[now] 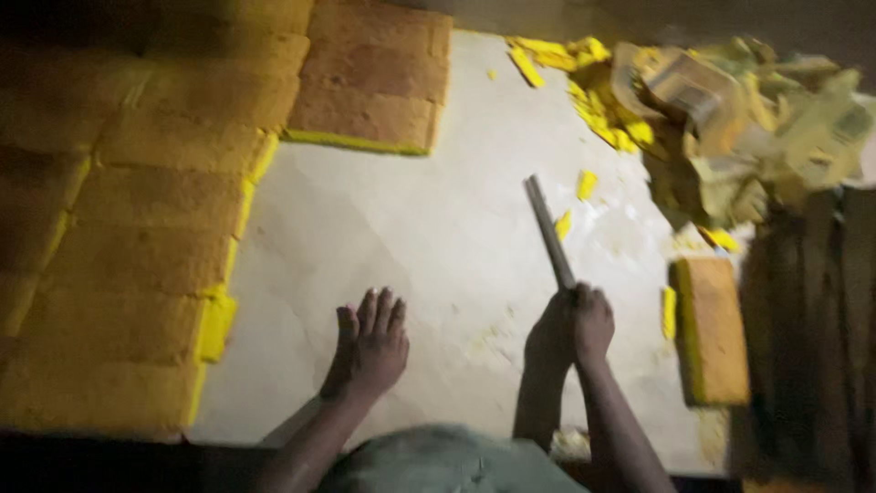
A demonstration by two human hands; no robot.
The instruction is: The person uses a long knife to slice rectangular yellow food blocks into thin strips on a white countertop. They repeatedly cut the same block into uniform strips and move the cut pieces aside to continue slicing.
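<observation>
the right hand (577, 321) is closed in a fist around the handle end of a long flat blade (548, 232), which points up and away over the pale bench (429, 228); a grip that low on the blade probably gives reach across the bare middle of the surface. the left hand (371, 345) lies flat on the bench with fingers stretched out and close together, holding nothing, likely bracing the body while the other arm works. the two hands are apart, with bare bench between them.

along the left side and the far edge lie rows of brown-topped yellow sponge slabs (155, 237), set edge to edge, which leaves the centre free. a single slab (714, 329) sits just right of the right hand, near the bench edge. small yellow trimmings (587, 184) are scattered beside the blade tip, and more are heaped at the far right with crumpled paper wrappings (748, 119), seemingly pushed aside out of the working space. the picture is blurred, so finer detail cannot be told.
</observation>
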